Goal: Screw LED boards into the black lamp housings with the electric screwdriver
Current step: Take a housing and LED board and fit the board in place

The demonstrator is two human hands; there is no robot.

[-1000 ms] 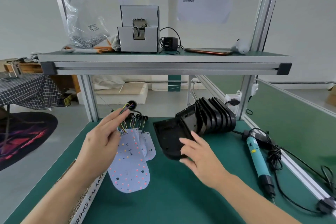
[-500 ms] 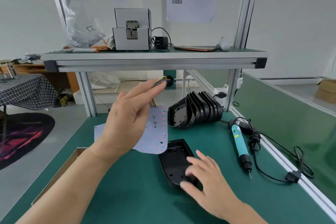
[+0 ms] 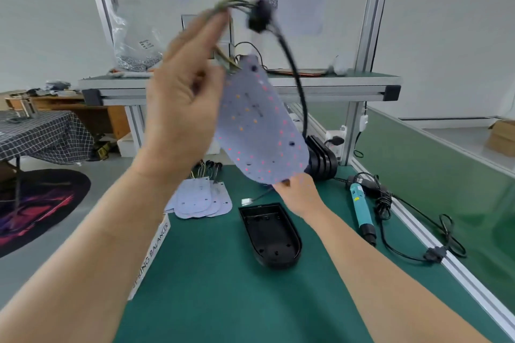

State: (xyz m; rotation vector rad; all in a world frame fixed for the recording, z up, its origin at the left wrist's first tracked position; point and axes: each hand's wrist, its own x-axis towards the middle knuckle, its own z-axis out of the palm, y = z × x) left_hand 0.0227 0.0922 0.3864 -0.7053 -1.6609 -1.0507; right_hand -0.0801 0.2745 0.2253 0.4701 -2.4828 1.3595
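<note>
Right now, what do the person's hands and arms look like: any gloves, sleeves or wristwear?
No gloves on the left hand or right hand; no sleeve on the left forearm or right forearm within frame. No watch, band or ring shows, though the left hand is motion-blurred, so fine detail is unclear.

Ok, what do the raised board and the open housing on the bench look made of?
Board: thin stiff sheet, matte white face dotted with LEDs; probably circuit board, core unclear. Housing: black, likely moulded plastic; slight sheen, rounded walls, screw holes inside.
</note>
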